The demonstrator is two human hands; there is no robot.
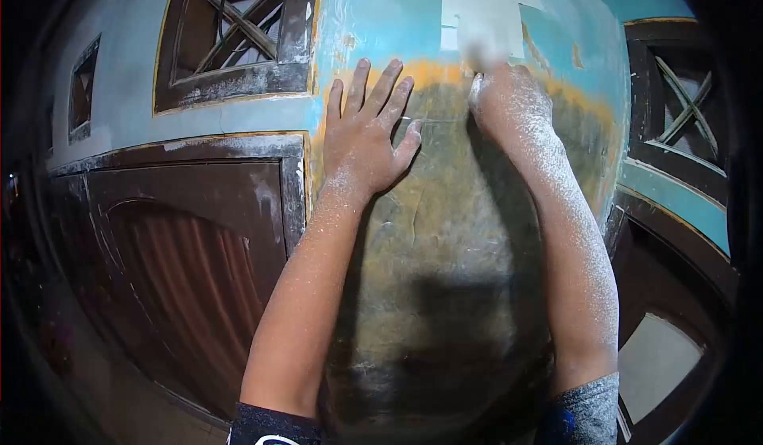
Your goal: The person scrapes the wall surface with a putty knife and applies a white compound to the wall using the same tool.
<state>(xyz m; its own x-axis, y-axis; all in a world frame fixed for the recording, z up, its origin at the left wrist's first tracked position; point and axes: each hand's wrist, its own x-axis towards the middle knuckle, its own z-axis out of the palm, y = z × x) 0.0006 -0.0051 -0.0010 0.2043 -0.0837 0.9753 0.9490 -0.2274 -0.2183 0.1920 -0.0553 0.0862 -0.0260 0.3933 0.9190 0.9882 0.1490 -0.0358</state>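
Observation:
My left hand (pixel 367 137) lies flat against the wall (pixel 453 195), its fingers spread over the edge where an orange-yellow band meets the dark, worn lower surface. Higher and to the right, my right hand (pixel 513 102) is closed in a fist close to the wall. A blurred greyish shape shows just above its knuckles, and I cannot make out what the fingers hold. White dust coats the right hand and forearm. Above both hands is turquoise paint with a bare white patch (pixel 485 0) of stepped outline.
To the left are a dark brown door (pixel 183 171) with a reddish curtain and a framed opening (pixel 238 32) with crossed slats. At right stands another crossed-slat frame (pixel 683 99) above a second dark door (pixel 675 278). Their frames show white smears.

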